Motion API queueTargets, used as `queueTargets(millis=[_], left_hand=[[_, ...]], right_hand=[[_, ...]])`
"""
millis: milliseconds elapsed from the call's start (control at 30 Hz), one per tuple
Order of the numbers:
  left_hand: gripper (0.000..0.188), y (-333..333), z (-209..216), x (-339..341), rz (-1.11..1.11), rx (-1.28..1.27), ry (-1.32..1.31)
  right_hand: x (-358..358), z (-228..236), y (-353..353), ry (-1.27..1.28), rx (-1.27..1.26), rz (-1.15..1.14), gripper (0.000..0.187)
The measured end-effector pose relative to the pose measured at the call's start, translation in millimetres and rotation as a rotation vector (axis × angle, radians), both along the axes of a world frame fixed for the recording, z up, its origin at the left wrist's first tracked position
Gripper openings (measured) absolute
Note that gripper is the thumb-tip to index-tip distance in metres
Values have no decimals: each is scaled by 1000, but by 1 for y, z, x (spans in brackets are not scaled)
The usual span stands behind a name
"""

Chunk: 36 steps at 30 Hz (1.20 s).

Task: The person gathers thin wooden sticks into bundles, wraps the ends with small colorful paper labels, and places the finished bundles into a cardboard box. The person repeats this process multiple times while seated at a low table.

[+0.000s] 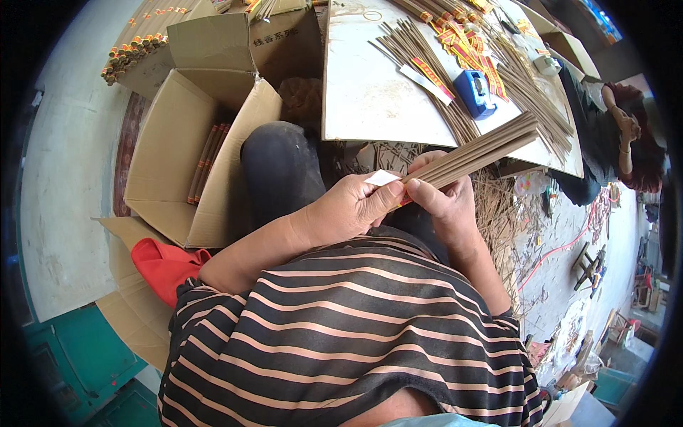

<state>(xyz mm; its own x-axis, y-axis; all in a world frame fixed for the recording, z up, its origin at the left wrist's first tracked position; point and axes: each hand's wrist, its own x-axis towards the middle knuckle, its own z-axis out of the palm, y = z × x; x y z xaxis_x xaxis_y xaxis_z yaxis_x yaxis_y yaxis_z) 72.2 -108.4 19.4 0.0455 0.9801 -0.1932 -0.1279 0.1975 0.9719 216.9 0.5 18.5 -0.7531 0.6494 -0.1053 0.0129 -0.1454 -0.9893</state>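
A bundle of brown incense sticks slants up to the right above my lap, its far end over the table's near edge. My left hand is closed at the bundle's lower end, where a white paper slip sticks out above the fingers. Further along, my right hand wraps round the sticks, thumb on top. A bit of red and yellow paper shows between the two hands. On the table, loose incense sticks lie with a white strip and a red-yellow label across them.
A blue tape dispenser and a pile of labels sit on the white table. Left of my knee, an open cardboard box holds several wrapped bundles. Another person is at the right. Broken sticks litter the floor.
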Motion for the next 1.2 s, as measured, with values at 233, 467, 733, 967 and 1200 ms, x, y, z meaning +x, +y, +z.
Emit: queueTargets(millis=[233, 467, 733, 967, 1200], left_hand=[[33, 3, -1, 2, 71, 190, 326], [28, 11, -7, 3, 143, 402, 653], [35, 15, -18, 1, 134, 544, 933], [50, 16, -26, 4, 110, 647, 1092], [47, 23, -41, 8, 139, 720, 1447]], right_hand=[[-4, -2, -1, 4, -5, -64, 20], [-7, -2, -4, 55, -58, -151, 18], [-11, -6, -7, 61, 12, -237, 19], [-10, -1, -4, -10, -25, -212, 17], [-13, -15, 3, -8, -177, -261, 19]])
